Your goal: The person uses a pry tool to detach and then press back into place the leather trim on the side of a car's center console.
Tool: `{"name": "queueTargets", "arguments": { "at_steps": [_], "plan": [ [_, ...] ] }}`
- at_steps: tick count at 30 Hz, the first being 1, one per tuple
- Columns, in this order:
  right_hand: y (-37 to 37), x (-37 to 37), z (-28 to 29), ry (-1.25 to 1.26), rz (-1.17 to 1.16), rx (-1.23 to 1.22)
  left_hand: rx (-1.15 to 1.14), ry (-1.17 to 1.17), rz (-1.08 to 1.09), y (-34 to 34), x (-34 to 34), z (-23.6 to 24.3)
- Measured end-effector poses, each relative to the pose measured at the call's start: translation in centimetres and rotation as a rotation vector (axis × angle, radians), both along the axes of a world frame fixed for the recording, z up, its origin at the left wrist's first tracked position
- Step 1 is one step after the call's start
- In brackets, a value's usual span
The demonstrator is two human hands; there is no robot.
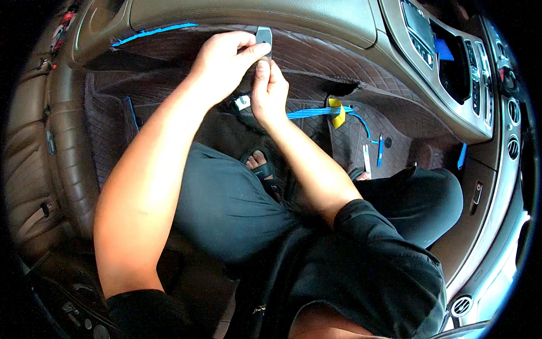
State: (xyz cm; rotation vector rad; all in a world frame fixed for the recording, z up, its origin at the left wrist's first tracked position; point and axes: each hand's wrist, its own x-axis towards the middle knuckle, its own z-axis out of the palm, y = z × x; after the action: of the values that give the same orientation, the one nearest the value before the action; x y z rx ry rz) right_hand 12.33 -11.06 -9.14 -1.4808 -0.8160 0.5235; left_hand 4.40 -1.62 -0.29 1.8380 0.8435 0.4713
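left hand (pixel 226 62) and right hand (pixel 268 90): fingers pinched on small grey tool (pixel 263 38), held at upper edge of brown quilted mat (pixel 316 62) under dashboard (pixel 254 17). keep tool flat along seam; press steadily; avoid blue tape (pixel 316 112).

Blue tape strips (pixel 319 112) and yellow tape (pixel 337 111) cross the quilted brown floor mat (pixel 395 121).
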Motion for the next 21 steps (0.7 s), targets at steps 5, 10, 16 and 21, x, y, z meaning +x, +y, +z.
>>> {"name": "queueTargets", "arguments": {
  "at_steps": [5, 10, 16, 21],
  "plan": [
    [0.7, 0.1, -1.3, 0.090, 0.026, 0.084, -0.026, -0.037, 0.016, -0.2, 0.5, 0.6],
    [-1.0, 3.1, -1.2, -0.173, -0.002, -0.024, 0.041, 0.121, 0.084, 1.0, 0.2, 1.3],
    [-3.8, 2.2, -1.4, 0.001, -0.045, -0.074, 0.019, 0.195, 0.135, 0.6, 1.4, 2.1],
    [-2.7, 2.3, 0.4, 0.077, -0.027, -0.060, -0.053, 0.161, 0.154, 0.6, 1.4, 2.2]
  ]
}}
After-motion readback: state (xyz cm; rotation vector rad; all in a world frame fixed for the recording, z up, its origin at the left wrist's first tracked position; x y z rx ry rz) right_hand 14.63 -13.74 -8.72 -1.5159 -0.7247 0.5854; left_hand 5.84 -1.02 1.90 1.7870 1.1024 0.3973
